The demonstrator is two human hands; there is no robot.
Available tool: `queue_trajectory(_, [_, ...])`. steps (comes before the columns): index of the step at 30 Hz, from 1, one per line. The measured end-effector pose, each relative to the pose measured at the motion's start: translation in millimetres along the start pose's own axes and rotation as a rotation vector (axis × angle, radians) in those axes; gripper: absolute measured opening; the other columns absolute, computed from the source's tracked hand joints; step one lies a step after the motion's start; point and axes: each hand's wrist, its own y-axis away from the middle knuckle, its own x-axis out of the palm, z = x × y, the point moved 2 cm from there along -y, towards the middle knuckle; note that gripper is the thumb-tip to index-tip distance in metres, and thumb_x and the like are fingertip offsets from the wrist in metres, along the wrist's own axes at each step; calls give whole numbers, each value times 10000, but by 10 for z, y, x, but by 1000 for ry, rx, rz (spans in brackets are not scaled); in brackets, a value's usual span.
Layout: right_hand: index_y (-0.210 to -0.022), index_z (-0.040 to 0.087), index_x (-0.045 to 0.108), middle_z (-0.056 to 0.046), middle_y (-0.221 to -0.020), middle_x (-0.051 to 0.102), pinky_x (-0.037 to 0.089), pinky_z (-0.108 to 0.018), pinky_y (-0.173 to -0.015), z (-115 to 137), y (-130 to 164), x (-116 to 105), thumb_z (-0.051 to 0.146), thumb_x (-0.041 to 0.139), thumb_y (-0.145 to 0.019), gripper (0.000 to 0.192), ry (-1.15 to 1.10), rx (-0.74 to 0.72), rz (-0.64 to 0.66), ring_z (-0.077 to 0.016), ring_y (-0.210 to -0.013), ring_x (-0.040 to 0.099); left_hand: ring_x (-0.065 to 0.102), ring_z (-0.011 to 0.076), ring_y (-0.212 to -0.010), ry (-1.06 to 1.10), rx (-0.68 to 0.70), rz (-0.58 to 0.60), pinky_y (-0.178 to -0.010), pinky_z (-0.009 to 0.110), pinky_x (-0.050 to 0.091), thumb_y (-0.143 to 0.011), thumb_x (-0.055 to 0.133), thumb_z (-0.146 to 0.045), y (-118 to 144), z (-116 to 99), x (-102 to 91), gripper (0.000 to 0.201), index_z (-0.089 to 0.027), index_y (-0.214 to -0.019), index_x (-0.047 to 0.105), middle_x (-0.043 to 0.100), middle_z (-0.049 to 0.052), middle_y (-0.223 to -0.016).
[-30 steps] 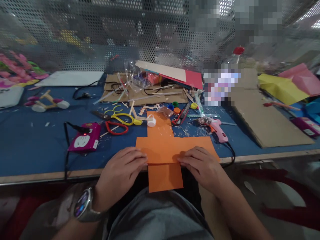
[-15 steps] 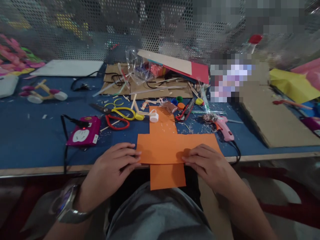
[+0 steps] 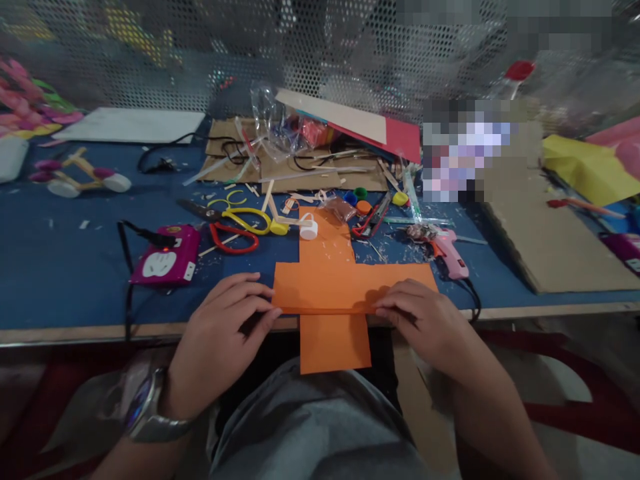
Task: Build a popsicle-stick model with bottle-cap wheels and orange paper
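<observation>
An orange sheet of stiff paper [image 3: 320,283] lies sideways along the table's front edge, its near edge turned up in a narrow fold. My left hand [image 3: 227,327] pinches the left end of that fold between thumb and fingers. Toward the right end, my right hand [image 3: 425,320] grips the same edge with fingertips together. Beneath it runs another orange strip [image 3: 334,343], which hangs past the table edge toward my lap. On that strip's far end rests a white bottle cap [image 3: 309,228] joined to wooden sticks.
Left of the paper are scissors [image 3: 240,230] with red and yellow handles and a purple power socket box [image 3: 167,257]. A pink glue gun [image 3: 450,253] lies to the right, near a cutter [image 3: 373,217]. Cardboard [image 3: 560,240] covers the right side.
The near edge of the orange paper has been bent up into a narrow fold. My right hand has shifted slightly right, and the view has tilted a little.
</observation>
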Motion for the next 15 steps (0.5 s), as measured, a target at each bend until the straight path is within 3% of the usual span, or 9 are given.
queue_trajectory(4, [-943, 237, 800, -20, -901, 793, 558, -313, -750, -25, -51, -27, 159, 703, -1032, 152, -44, 98, 40, -194, -851, 737, 642, 297, -1197, -22, -46, -11, -1083, 502, 536, -1027, 693, -278, -41, -11, -30, 189, -220, -847, 705, 757, 82, -1092])
queue_trajectory(10, [-895, 243, 799, -2, -892, 800, 519, -306, -716, 2, -126, -87, 212, 719, -1012, 145, -57, 262, 132, -183, -812, 738, 618, 300, -1138, -25, -123, 66, -1027, 490, 513, -1009, 671, -296, -128, -26, -66, 239, -218, -787, 712, 730, 92, -1091])
queue_trajectory(15, [-851, 249, 781, 12, -873, 804, 498, -301, -698, 19, -159, -89, 212, 776, -953, 109, -39, 332, 122, -185, -786, 729, 619, 314, -1142, -22, -150, 77, -1041, 514, 493, -983, 707, -336, -140, -15, -63, 243, -224, -768, 721, 729, 93, -1107])
